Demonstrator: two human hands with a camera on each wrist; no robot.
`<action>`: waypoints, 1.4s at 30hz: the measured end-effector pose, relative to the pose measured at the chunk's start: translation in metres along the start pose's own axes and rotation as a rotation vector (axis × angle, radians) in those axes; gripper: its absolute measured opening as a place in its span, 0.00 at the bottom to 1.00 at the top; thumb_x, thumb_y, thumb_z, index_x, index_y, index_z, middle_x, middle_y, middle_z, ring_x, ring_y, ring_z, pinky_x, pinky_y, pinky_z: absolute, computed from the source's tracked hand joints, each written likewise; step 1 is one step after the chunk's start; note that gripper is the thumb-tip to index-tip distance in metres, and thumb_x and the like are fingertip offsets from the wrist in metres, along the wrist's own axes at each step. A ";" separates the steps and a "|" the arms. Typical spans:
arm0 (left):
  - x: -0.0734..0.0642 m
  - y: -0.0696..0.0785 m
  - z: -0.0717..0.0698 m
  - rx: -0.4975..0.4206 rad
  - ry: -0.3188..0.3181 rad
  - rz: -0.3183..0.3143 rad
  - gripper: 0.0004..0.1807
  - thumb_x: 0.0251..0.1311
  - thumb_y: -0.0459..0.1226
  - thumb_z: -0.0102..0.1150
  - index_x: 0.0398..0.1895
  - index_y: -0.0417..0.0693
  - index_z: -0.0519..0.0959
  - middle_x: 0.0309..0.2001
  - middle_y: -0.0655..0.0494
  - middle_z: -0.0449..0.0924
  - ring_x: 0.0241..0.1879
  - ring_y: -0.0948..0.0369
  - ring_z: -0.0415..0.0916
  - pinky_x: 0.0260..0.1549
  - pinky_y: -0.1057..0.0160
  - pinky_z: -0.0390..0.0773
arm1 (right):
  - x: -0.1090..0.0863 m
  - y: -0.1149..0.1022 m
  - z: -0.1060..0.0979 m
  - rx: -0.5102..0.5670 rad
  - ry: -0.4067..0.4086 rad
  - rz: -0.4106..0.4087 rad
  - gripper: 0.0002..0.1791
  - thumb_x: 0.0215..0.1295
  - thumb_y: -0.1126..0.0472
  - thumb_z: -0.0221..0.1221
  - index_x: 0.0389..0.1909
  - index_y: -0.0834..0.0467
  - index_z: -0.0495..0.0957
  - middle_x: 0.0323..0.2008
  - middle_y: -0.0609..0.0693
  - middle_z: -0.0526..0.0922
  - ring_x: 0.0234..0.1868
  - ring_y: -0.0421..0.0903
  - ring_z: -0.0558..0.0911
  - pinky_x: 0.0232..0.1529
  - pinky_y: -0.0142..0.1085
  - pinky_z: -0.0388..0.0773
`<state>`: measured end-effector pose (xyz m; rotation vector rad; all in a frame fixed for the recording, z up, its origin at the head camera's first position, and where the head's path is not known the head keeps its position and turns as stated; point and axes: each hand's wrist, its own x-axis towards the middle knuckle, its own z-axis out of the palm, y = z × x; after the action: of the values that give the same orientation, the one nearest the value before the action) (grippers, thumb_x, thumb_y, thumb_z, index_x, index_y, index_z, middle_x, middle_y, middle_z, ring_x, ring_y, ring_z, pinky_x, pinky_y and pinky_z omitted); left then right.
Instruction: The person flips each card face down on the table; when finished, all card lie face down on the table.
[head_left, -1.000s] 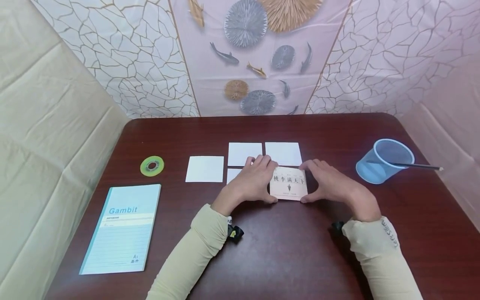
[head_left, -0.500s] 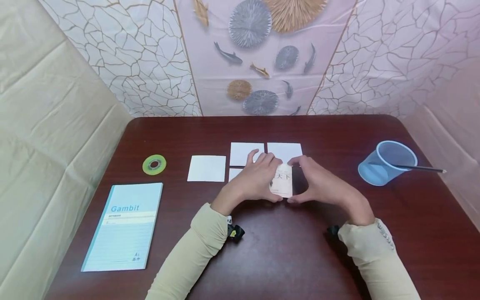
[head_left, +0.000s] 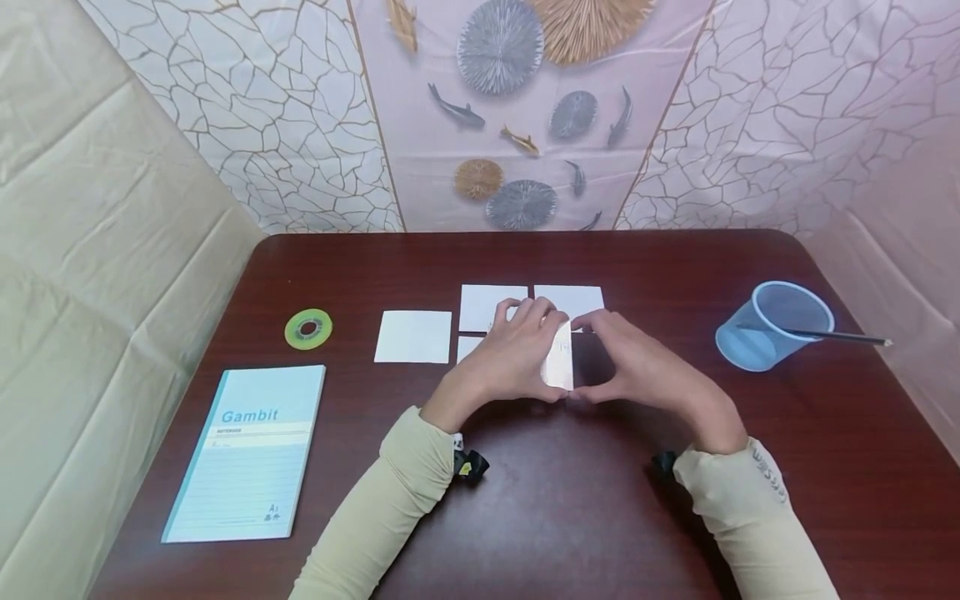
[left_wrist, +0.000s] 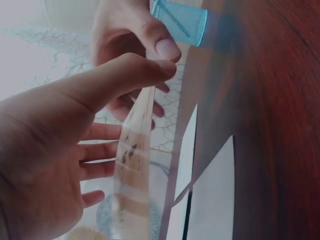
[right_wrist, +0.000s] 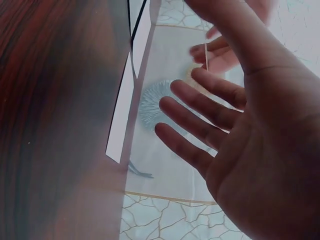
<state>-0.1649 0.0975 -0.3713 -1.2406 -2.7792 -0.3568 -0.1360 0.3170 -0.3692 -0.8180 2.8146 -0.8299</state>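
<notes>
A pale square card (head_left: 558, 358) with printed characters is raised over the table, between the two hands, and stands turned steeply on edge. In the left wrist view the printed face of this card (left_wrist: 134, 155) shows at a slant. My left hand (head_left: 504, 358) holds it from the left, thumb at the near corner, and covers part of it. From the other side my right hand (head_left: 645, 367) pinches its right edge, thumb low and index finger high, other fingers spread. Behind them lie white cards: one at back left (head_left: 487, 300), another at back right (head_left: 573, 304).
A separate white card (head_left: 413, 337) lies further left; another white card (head_left: 467, 346) is partly under the left hand. A green tape roll (head_left: 308, 329) and a notebook (head_left: 247, 458) are at the left. A blue mesh cup (head_left: 757, 342), tipped over with a pencil (head_left: 847, 337), is at the right.
The printed card has turned from facing the camera to nearly edge-on, so its characters show far less. The right hand has moved left, closer to the left hand.
</notes>
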 end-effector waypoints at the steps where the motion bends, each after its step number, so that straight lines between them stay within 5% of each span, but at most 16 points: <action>1: 0.000 0.000 -0.001 -0.019 0.011 -0.002 0.51 0.37 0.65 0.71 0.63 0.49 0.66 0.54 0.56 0.64 0.55 0.58 0.61 0.59 0.51 0.54 | 0.000 0.000 0.001 0.002 -0.004 0.006 0.51 0.41 0.42 0.77 0.64 0.56 0.64 0.56 0.53 0.72 0.56 0.51 0.71 0.57 0.48 0.69; 7: -0.003 0.000 -0.012 -0.341 0.085 0.058 0.52 0.38 0.61 0.73 0.68 0.53 0.64 0.55 0.60 0.63 0.54 0.64 0.57 0.50 0.57 0.56 | 0.001 0.003 0.004 0.062 -0.039 -0.006 0.52 0.42 0.37 0.75 0.65 0.52 0.61 0.57 0.46 0.69 0.57 0.44 0.69 0.60 0.45 0.66; 12: -0.003 -0.001 -0.017 -0.612 0.151 0.136 0.49 0.43 0.54 0.74 0.70 0.58 0.60 0.60 0.65 0.63 0.61 0.70 0.56 0.54 0.60 0.54 | 0.002 0.003 0.007 0.126 -0.045 -0.010 0.46 0.42 0.37 0.75 0.60 0.47 0.62 0.52 0.42 0.70 0.54 0.39 0.70 0.58 0.40 0.68; 17: -0.005 -0.006 -0.021 -0.741 0.173 0.129 0.49 0.46 0.50 0.74 0.69 0.55 0.57 0.64 0.62 0.64 0.64 0.71 0.58 0.58 0.58 0.52 | 0.002 0.006 0.006 0.094 -0.029 0.038 0.51 0.42 0.35 0.74 0.63 0.50 0.61 0.58 0.46 0.68 0.59 0.45 0.70 0.59 0.43 0.67; 28: -0.007 -0.029 -0.018 -0.492 0.076 -0.115 0.50 0.42 0.57 0.75 0.67 0.51 0.64 0.62 0.58 0.63 0.63 0.63 0.58 0.58 0.53 0.55 | -0.010 0.025 -0.016 0.011 -0.014 0.233 0.55 0.38 0.38 0.77 0.69 0.49 0.65 0.60 0.52 0.65 0.58 0.54 0.68 0.56 0.55 0.71; 36: -0.003 -0.026 0.009 -0.099 -0.054 -0.108 0.53 0.40 0.64 0.71 0.66 0.43 0.66 0.63 0.50 0.63 0.63 0.54 0.58 0.58 0.48 0.57 | -0.012 0.029 -0.020 -0.028 -0.049 0.256 0.54 0.37 0.42 0.79 0.67 0.54 0.66 0.59 0.53 0.67 0.59 0.54 0.67 0.57 0.57 0.70; 42: -0.002 -0.018 0.022 0.019 -0.133 -0.100 0.50 0.40 0.70 0.66 0.61 0.46 0.72 0.62 0.50 0.64 0.61 0.54 0.58 0.59 0.48 0.56 | -0.015 0.032 -0.016 -0.068 -0.140 0.277 0.52 0.37 0.42 0.79 0.64 0.58 0.69 0.56 0.56 0.70 0.57 0.54 0.68 0.57 0.56 0.69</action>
<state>-0.1768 0.0899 -0.3962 -1.1646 -2.9574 -0.2628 -0.1423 0.3549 -0.3731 -0.4573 2.7567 -0.6134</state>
